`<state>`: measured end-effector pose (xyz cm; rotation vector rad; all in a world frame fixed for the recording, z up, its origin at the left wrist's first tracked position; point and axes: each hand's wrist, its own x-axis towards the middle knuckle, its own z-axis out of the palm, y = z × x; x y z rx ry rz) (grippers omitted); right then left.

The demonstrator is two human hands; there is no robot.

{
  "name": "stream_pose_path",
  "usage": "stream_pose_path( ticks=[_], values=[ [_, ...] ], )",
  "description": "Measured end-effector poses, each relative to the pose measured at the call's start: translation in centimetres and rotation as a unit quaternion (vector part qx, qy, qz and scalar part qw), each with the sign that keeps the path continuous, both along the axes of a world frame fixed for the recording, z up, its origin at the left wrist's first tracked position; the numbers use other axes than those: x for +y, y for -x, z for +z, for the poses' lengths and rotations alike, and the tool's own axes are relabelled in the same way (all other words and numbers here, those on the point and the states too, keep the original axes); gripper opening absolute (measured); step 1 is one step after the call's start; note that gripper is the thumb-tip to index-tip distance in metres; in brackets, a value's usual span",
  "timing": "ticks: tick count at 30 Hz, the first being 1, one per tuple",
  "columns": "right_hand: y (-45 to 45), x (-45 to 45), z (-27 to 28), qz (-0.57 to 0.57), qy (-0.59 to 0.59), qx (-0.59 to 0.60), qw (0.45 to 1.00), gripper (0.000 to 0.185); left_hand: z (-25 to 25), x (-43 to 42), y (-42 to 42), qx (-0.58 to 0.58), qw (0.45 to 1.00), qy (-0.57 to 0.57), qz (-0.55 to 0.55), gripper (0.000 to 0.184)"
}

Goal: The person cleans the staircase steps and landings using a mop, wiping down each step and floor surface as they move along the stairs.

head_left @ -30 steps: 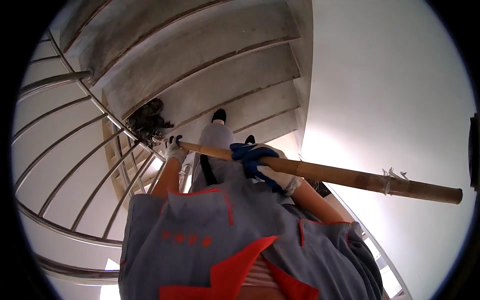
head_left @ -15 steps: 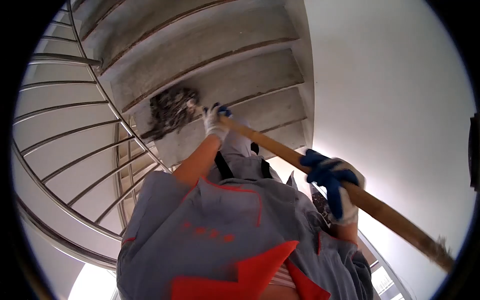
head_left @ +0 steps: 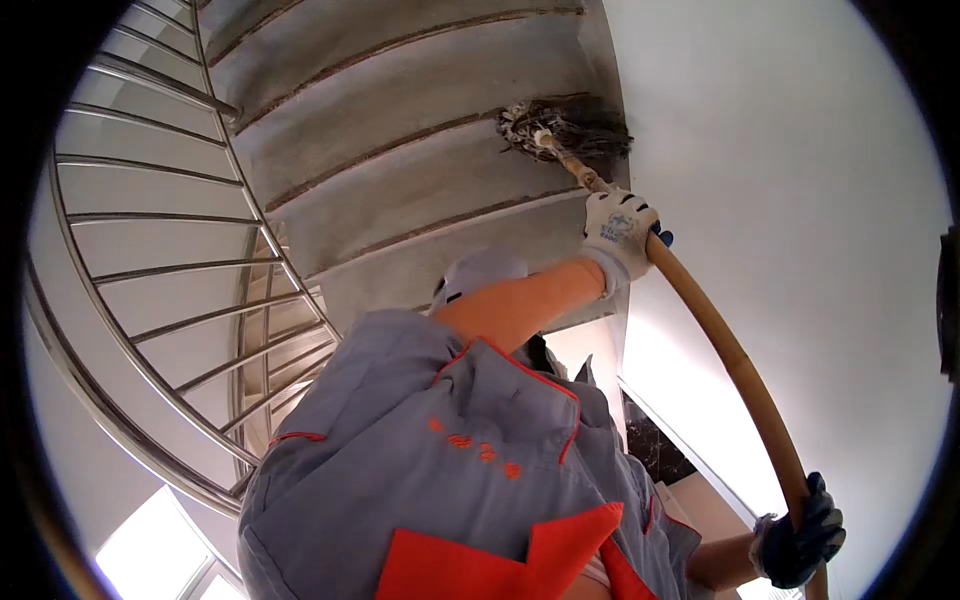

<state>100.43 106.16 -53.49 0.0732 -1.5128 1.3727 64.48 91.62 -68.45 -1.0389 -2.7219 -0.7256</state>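
My left hand point(head_left: 618, 232), in a white glove with dark blue on the finger side, is closed around the lower part of a mop's wooden handle point(head_left: 725, 345). Just beyond it, the dark stringy mop head point(head_left: 575, 128) lies spread on a concrete step, at the end beside the wall. Farther up the handle, near the lower right of the view, my right hand point(head_left: 803, 530) grips the pole in a blue-and-white glove. My left arm reaches across in front of my grey jacket. The handle's far end runs out of view at the bottom.
Concrete stairs point(head_left: 400, 160) with rough, dark edges curve across the top. A curved metal railing point(head_left: 175, 215) borders them on the left, and a smooth white wall point(head_left: 780, 170) on the right. Black marbled stone point(head_left: 655, 445) shows at lower right.
The mop head has swept from the left, railing side of the stairs to the right, wall side. My left hand moved right with it, and my right hand moved down and right.
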Motion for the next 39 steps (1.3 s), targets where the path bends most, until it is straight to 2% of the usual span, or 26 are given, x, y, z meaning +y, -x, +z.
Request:
stream_pose_path(
  ticks=[2,5,9,11,13,14,18,20,21,22,23,24,25,26,27,28,30,31,34,36,37,39],
  values=[
    [-0.8,1.3,-0.9,0.009,0.020,0.021,1.000,0.019,1.0,-0.1,-0.9,0.002,1.000,0.010,-0.001,0.025],
    [-0.1,3.1,-2.4,0.045,0.055,0.029,0.997,0.018,4.1,-3.8,-2.0,0.055,0.994,0.081,0.037,0.032],
    [5.4,3.2,-6.4,0.164,0.137,0.001,0.977,0.017,3.8,-10.4,-1.1,0.050,0.981,0.143,0.120,0.043],
    [7.9,2.4,-8.5,0.240,0.228,-0.012,0.943,0.017,3.7,-14.0,-1.1,0.038,0.964,0.190,0.183,0.036],
    [11.8,-0.8,-9.8,0.319,0.290,-0.031,0.902,0.016,0.6,-19.8,-0.2,0.002,0.938,0.250,0.241,0.044],
    [13.5,-2.7,-11.2,0.285,0.305,-0.096,0.904,0.016,-1.1,-22.6,0.4,-0.023,0.927,0.257,0.272,0.044],
    [24.2,-7.3,-22.0,0.403,0.150,-0.266,0.863,0.025,-10.6,-29.8,3.4,-0.128,0.885,0.245,0.375,0.054],
    [25.2,-11.0,-25.5,0.433,0.091,-0.392,0.806,0.024,-14.8,-34.3,1.4,-0.195,0.868,0.235,0.391,0.061],
    [24.5,-12.9,-26.1,0.435,0.080,-0.450,0.776,0.024,-15.1,-35.9,0.1,-0.155,0.892,0.220,0.363,0.064],
    [23.5,-14.2,-25.2,0.427,0.083,-0.486,0.758,0.024,-17.3,-39.4,-0.5,-0.116,0.915,0.205,0.328,0.066],
    [22.5,-16.5,-21.4,0.437,0.111,-0.494,0.743,0.021,-19.4,-42.9,-1.3,-0.075,0.934,0.193,0.292,0.068],
    [21.4,-18.8,-17.4,0.446,0.138,-0.502,0.728,0.019,-16.8,-42.9,-1.1,-0.139,0.921,0.188,0.310,0.069],
    [21.7,-20.3,-15.7,0.474,0.056,-0.388,0.789,0.017,-13.9,-42.7,-0.9,-0.202,0.903,0.186,0.330,0.071],
    [21.4,-21.8,-13.7,0.455,0.043,-0.399,0.795,0.016,-10.9,-42.5,-0.6,-0.260,0.880,0.186,0.351,0.073],
    [21.1,-22.3,-12.5,0.435,0.030,-0.409,0.802,0.016,-10.5,-42.2,-0.8,-0.284,0.856,0.199,0.383,0.071],
    [20.8,-20.5,-15.5,0.445,0.033,-0.459,0.768,0.016,-10.1,-42.6,-1.2,-0.308,0.831,0.211,0.413,0.070],
    [20.9,-22.1,-11.9,0.456,0.004,-0.372,0.808,0.019,-9.6,-41.3,-2.1,-0.278,0.825,0.192,0.452,0.060],
    [21.3,-21.8,-12.3,0.475,-0.004,-0.297,0.828,0.022,-9.6,-40.4,-2.8,-0.263,0.822,0.183,0.471,0.055],
    [20.6,-18.7,-10.5,0.451,-0.031,-0.318,0.833,0.026,-9.9,-37.3,-4.0,-0.229,0.837,0.133,0.480,0.060],
    [20.0,-17.1,-7.5,0.440,-0.015,-0.298,0.847,0.029,-9.6,-34.6,-3.7,-0.238,0.865,0.126,0.423,0.062],
    [19.6,-16.5,-6.4,0.425,0.001,-0.269,0.864,0.022,-9.5,-32.8,-3.3,-0.242,0.880,0.122,0.391,0.063],
    [18.2,-14.4,-4.0,0.390,0.000,-0.255,0.885,0.020,-9.3,-28.3,-3.2,-0.178,0.919,0.056,0.346,0.038]
  ],
)
